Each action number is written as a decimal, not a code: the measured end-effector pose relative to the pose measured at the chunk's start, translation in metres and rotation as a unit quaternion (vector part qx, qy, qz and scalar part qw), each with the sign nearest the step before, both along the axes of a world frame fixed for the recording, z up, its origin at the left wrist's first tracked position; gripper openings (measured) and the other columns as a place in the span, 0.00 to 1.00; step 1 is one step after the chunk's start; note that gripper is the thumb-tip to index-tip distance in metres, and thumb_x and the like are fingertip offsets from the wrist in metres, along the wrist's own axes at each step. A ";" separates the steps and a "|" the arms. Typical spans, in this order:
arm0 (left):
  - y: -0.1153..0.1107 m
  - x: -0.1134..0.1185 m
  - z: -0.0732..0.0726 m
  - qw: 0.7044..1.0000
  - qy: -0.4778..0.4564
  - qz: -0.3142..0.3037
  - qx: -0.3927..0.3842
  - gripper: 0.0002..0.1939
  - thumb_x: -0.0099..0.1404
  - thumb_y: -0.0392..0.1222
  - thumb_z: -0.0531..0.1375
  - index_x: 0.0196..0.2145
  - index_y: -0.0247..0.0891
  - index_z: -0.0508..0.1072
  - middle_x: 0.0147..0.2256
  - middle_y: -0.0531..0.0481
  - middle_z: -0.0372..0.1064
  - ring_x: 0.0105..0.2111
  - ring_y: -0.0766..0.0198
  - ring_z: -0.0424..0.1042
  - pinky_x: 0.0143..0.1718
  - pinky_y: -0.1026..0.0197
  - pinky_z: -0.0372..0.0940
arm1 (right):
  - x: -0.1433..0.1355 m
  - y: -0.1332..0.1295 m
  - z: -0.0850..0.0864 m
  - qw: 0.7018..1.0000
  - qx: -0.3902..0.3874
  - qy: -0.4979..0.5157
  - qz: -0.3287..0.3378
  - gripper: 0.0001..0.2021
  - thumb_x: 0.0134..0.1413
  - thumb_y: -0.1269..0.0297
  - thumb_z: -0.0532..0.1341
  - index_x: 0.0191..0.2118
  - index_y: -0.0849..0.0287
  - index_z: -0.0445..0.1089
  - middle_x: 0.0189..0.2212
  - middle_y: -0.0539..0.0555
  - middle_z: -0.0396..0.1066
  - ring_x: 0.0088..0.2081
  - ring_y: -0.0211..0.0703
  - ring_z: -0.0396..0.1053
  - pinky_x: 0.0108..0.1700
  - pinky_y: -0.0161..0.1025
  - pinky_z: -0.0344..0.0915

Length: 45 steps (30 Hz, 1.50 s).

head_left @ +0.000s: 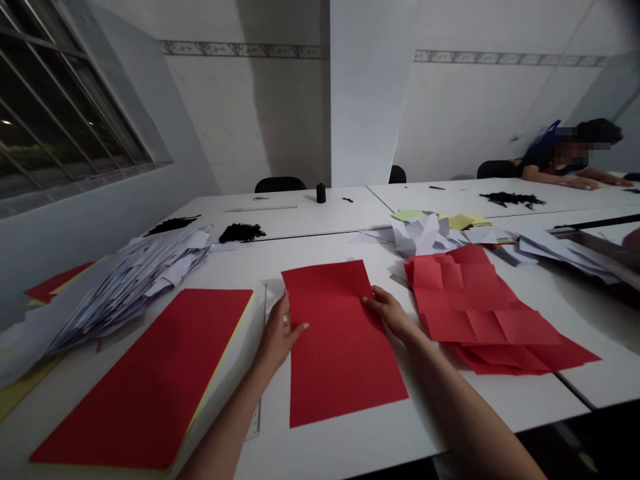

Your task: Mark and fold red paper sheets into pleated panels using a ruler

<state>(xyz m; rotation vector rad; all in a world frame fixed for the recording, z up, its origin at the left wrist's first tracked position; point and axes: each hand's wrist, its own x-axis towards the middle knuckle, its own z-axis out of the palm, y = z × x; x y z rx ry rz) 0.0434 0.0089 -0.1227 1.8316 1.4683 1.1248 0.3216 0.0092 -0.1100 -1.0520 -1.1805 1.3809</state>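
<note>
A flat sheet of red paper is held between my two hands, just over the white table. My left hand grips its left edge, thumb on top and fingers behind. On the opposite edge, my right hand pinches the sheet with the thumb on top. Left of it lies a stack of red paper with a yellow edge showing beneath. Creased red sheets are piled to the right. A clear ruler lies partly hidden by my left arm.
A large heap of white papers lies at the left. Crumpled white paper, yellow paper and black thread bundles lie farther back, near a black spool. Another person leans on the table at the far right.
</note>
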 end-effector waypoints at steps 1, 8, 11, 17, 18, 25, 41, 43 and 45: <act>0.002 -0.002 0.001 0.999 -0.039 0.016 -0.015 0.39 0.57 0.48 0.60 0.63 0.43 0.47 0.59 0.39 0.53 0.47 0.56 0.69 0.41 0.56 0.66 | -0.001 0.000 0.000 1.000 -0.002 0.002 -0.002 0.15 0.47 0.53 0.61 0.37 0.57 0.63 0.31 0.51 0.71 0.29 0.40 0.68 0.31 0.35 0.64; 0.002 -0.005 0.006 0.999 -0.036 0.022 -0.022 0.31 0.57 0.48 0.59 0.56 0.36 0.61 0.23 0.58 0.62 0.25 0.66 0.67 0.31 0.64 0.63 | -0.003 0.000 -0.010 0.981 0.033 -0.175 -0.071 0.16 0.49 0.56 0.58 0.43 0.58 0.65 0.30 0.51 0.71 0.29 0.41 0.67 0.28 0.34 0.61; 0.003 -0.006 0.002 0.999 -0.006 0.029 -0.017 0.32 0.56 0.47 0.59 0.57 0.37 0.60 0.24 0.58 0.62 0.23 0.67 0.65 0.29 0.64 0.62 | -0.003 0.001 -0.016 0.963 0.065 -0.247 -0.085 0.24 0.49 0.60 0.57 0.54 0.57 0.61 0.27 0.49 0.69 0.28 0.41 0.66 0.29 0.35 0.59; 0.002 -0.008 0.000 0.998 0.061 0.026 -0.018 0.23 0.57 0.44 0.57 0.50 0.37 0.69 0.27 0.53 0.69 0.28 0.63 0.69 0.32 0.62 0.64 | 0.002 0.000 -0.016 0.914 0.109 -0.383 -0.073 0.28 0.51 0.64 0.55 0.60 0.58 0.56 0.23 0.48 0.68 0.26 0.41 0.65 0.30 0.35 0.58; 0.001 -0.008 0.001 0.997 0.072 0.016 -0.019 0.20 0.58 0.43 0.55 0.48 0.37 0.71 0.30 0.51 0.71 0.30 0.62 0.71 0.34 0.61 0.65 | 0.004 0.000 -0.014 0.911 0.113 -0.390 -0.065 0.26 0.52 0.63 0.54 0.58 0.58 0.59 0.24 0.49 0.69 0.27 0.42 0.66 0.31 0.36 0.59; -0.006 -0.011 0.015 0.987 0.151 -0.049 -0.023 0.18 0.58 0.34 0.50 0.41 0.40 0.75 0.41 0.49 0.74 0.42 0.60 0.72 0.45 0.59 0.64 | 0.012 0.001 -0.002 0.925 0.104 -0.362 -0.040 0.15 0.57 0.62 0.50 0.43 0.56 0.71 0.40 0.54 0.74 0.41 0.44 0.70 0.41 0.37 0.61; -0.019 -0.039 0.025 0.947 0.285 0.129 -0.071 0.24 0.56 0.29 0.55 0.52 0.31 0.67 0.48 0.35 0.69 0.50 0.50 0.67 0.50 0.54 0.59 | -0.011 -0.004 -0.020 0.852 0.162 -0.497 -0.041 0.19 0.57 0.61 0.55 0.54 0.54 0.66 0.50 0.60 0.66 0.51 0.56 0.61 0.48 0.48 0.57; -0.016 -0.039 0.029 0.946 0.277 0.137 -0.094 0.27 0.53 0.27 0.56 0.53 0.33 0.66 0.45 0.37 0.71 0.47 0.51 0.69 0.46 0.55 0.61 | -0.019 -0.006 -0.021 0.836 0.175 -0.520 -0.030 0.22 0.57 0.57 0.56 0.57 0.52 0.63 0.56 0.59 0.61 0.55 0.58 0.56 0.51 0.52 0.54; -0.009 -0.040 0.033 0.946 0.265 0.148 -0.114 0.30 0.50 0.25 0.57 0.53 0.34 0.66 0.45 0.38 0.70 0.47 0.51 0.69 0.45 0.56 0.62 | -0.024 -0.010 -0.021 0.822 0.185 -0.539 0.002 0.21 0.57 0.54 0.56 0.56 0.48 0.63 0.59 0.56 0.57 0.58 0.57 0.53 0.55 0.55 0.50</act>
